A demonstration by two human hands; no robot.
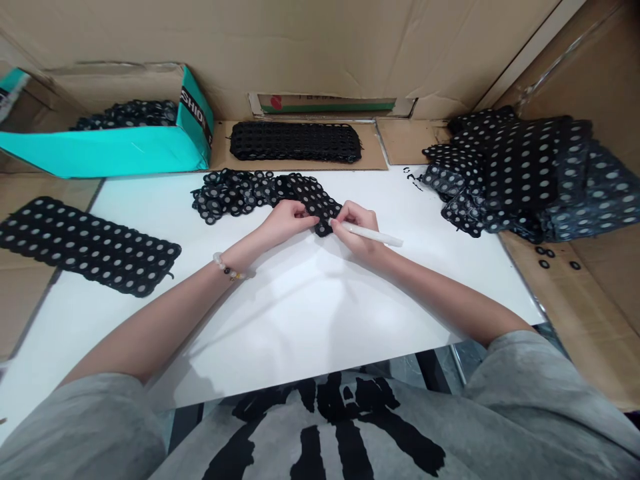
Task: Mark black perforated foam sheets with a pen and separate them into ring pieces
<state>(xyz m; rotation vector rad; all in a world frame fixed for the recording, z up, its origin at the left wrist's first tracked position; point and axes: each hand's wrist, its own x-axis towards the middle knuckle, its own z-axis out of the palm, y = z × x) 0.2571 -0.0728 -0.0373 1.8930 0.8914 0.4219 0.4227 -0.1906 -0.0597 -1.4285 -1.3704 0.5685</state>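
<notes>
A loose strip of black linked-ring mesh lies bunched on the white board, its end rising toward my hands. My left hand pinches the mesh's near end from the left, with a beaded bracelet on that wrist. My right hand closes around a white stick-like tool, probably a marker, whose tip meets the mesh. The fingers of both hands nearly touch, and they hide part of the mesh.
A flat black ring panel lies at the board's left edge, and another rests on cardboard behind it. A large heap of panels stands at the right. A teal box holds more. Several loose rings lie on cardboard at the right.
</notes>
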